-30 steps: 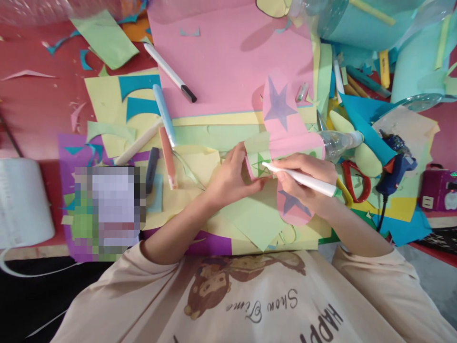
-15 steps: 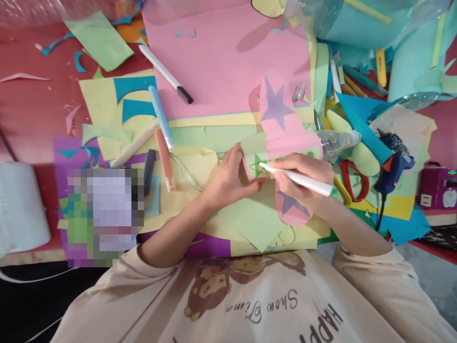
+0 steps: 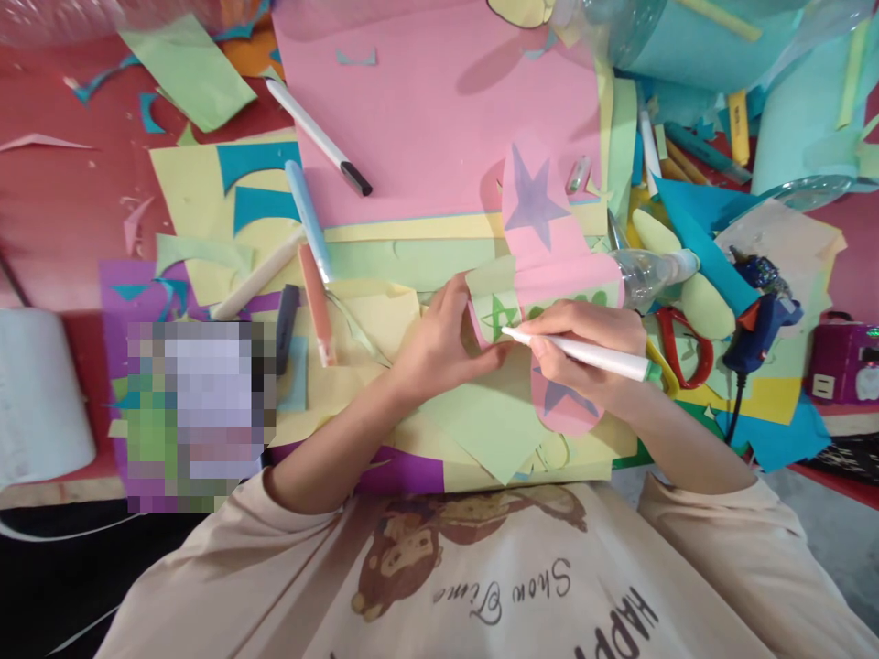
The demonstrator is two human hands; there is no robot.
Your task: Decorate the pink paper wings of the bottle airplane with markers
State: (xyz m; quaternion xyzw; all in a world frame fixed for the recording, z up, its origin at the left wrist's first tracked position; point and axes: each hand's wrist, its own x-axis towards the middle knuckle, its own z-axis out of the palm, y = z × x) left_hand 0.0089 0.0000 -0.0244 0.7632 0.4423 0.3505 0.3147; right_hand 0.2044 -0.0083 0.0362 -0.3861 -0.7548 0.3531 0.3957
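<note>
A small plastic bottle (image 3: 645,276) lies on its side, wrapped in pink and pale green paper, its neck to the right. Two pink paper wings (image 3: 516,240) with purple stars stick out from it, above and below. Around the bottle's left end my left hand (image 3: 434,340) is closed, thumb below and fingers above. My right hand (image 3: 596,334) grips a white marker (image 3: 599,355) with a green end. Its tip touches a partly green-filled star (image 3: 500,311) on the wrap. Green blobs to the right of it are partly hidden by my right hand.
Several markers lie to the left, among them a white one with a black cap (image 3: 320,137) and a blue one (image 3: 308,220). Right of the bottle are red-handled scissors (image 3: 693,352) and a blue glue gun (image 3: 762,329) with a cord. Paper scraps surround everything.
The marker tip has shifted slightly down within the star, and more of the star is green. My right hand moved a little with it; my left hand keeps its hold.
</note>
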